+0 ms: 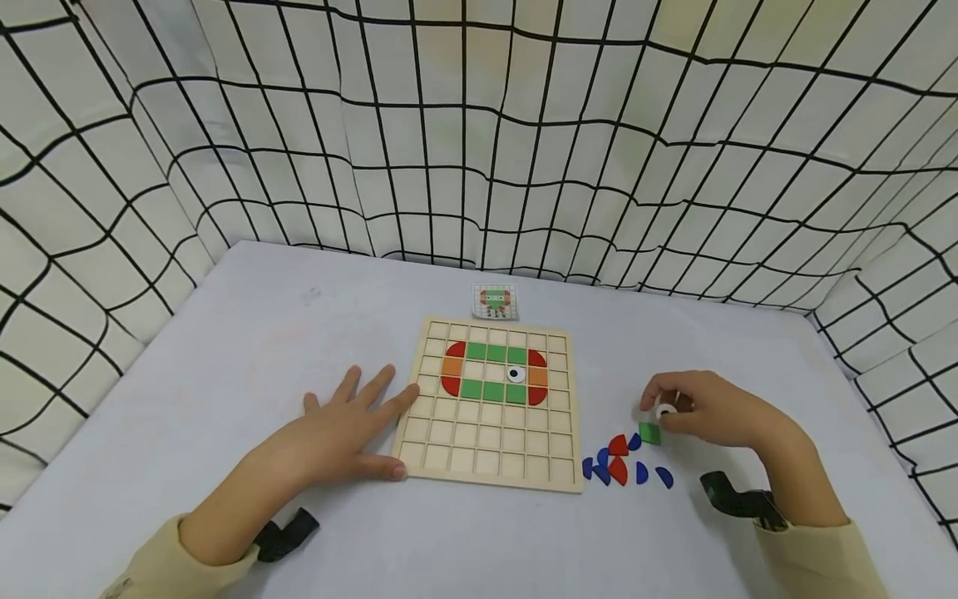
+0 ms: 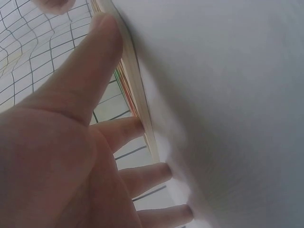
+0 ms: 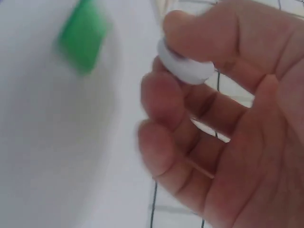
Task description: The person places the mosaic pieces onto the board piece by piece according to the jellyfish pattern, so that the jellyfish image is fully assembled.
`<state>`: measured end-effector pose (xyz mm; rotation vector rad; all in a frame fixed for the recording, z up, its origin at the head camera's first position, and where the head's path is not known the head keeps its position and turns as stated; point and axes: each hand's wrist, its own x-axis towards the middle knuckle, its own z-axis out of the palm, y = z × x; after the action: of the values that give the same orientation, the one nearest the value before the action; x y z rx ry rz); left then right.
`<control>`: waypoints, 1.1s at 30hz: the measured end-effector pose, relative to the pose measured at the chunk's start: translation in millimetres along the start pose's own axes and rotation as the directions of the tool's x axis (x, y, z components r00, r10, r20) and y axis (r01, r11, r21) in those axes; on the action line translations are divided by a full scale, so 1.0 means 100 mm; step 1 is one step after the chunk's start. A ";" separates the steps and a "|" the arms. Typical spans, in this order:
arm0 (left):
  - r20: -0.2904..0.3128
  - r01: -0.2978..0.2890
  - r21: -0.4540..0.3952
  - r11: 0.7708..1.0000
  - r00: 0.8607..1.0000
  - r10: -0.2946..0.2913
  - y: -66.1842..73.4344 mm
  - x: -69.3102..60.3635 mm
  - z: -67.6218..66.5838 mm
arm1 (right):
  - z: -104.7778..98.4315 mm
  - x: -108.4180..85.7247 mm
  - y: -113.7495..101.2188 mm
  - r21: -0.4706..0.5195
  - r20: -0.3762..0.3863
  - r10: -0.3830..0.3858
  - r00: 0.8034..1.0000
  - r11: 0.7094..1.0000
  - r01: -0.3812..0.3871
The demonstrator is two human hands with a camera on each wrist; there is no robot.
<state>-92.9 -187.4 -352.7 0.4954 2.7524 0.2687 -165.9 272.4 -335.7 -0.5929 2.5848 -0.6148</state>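
A wooden grid board point(image 1: 490, 462) holds green, red and orange pieces in a ring, with a round eye piece point(image 1: 516, 373) inside it. My left hand point(image 1: 340, 433) lies spread at the board's left edge, thumb and a finger touching it; the left wrist view shows the hand point(image 2: 71, 137) against the board's side point(image 2: 137, 90). To the right of the board, my right hand point(image 1: 711, 409) pinches a white round eye piece point(image 1: 664, 410) between thumb and fingers. In the right wrist view the hand point(image 3: 237, 104) holds this white disc point(image 3: 190, 70) above the table.
A green square point(image 1: 649, 433) lies just below my right hand. Several blue half-round pieces point(image 1: 641, 472) and red pieces point(image 1: 618, 472) lie right of the board. A small picture card point(image 1: 495, 301) sits behind the board. Black-lined white cloth point(image 1: 449, 141) surrounds the table.
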 end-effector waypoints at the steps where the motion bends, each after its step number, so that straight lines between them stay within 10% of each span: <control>1: -0.002 0.001 0.001 1.000 1.000 -0.001 0.00 0.00 -0.01 | -0.02 0.05 -0.05 0.003 -0.017 -0.011 1.000 1.000 0.011; 14: -0.001 0.008 0.000 1.000 1.000 -0.008 -0.02 0.00 -0.03 | -0.04 0.65 -0.69 0.098 -0.068 -0.181 0.981 0.978 0.187; 33: 0.001 -0.003 0.001 1.000 1.000 0.003 -0.01 0.00 -0.02 | -0.07 1.02 -1.36 0.172 -0.108 -0.370 0.923 0.907 0.384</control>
<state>-93.5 -188.5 -351.1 0.5001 2.7510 0.2683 -211.7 114.8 -291.7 -1.0347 2.4509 -1.0132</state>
